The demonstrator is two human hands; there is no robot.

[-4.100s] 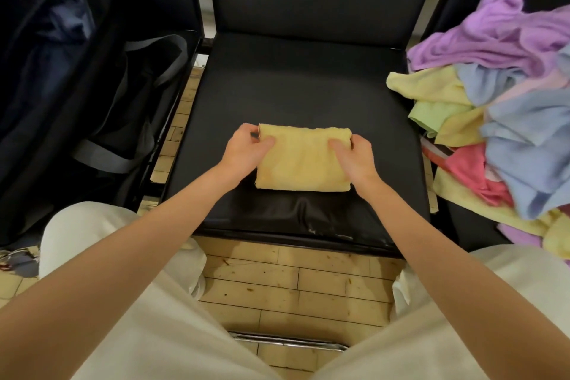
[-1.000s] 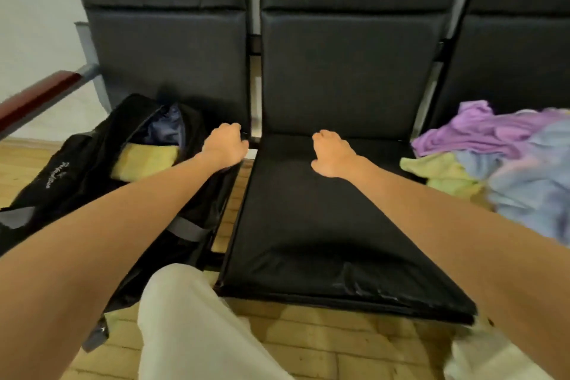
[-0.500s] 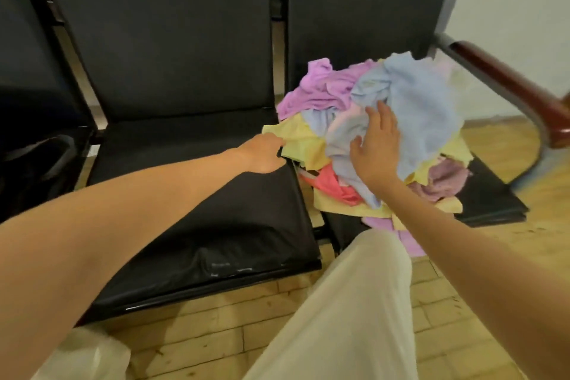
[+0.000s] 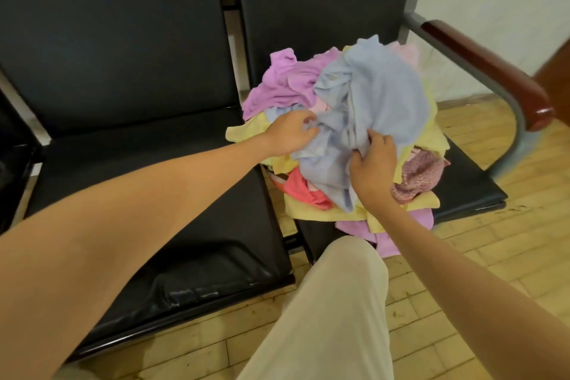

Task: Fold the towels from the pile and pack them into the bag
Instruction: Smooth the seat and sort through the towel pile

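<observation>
Gripping a blue towel atop the pile on the right seat: left hand pinching its edge, right hand clutching a fold, probably to lift it free. Bag out of view.

The towel on top of the pile is pale blue. Beneath it, towels in lilac, light yellow, coral pink and a mauve speckled pattern are seen. The seats are covered in black. The armrest is dark red-brown, the trousers beige, and the floor yellowish wood.
</observation>
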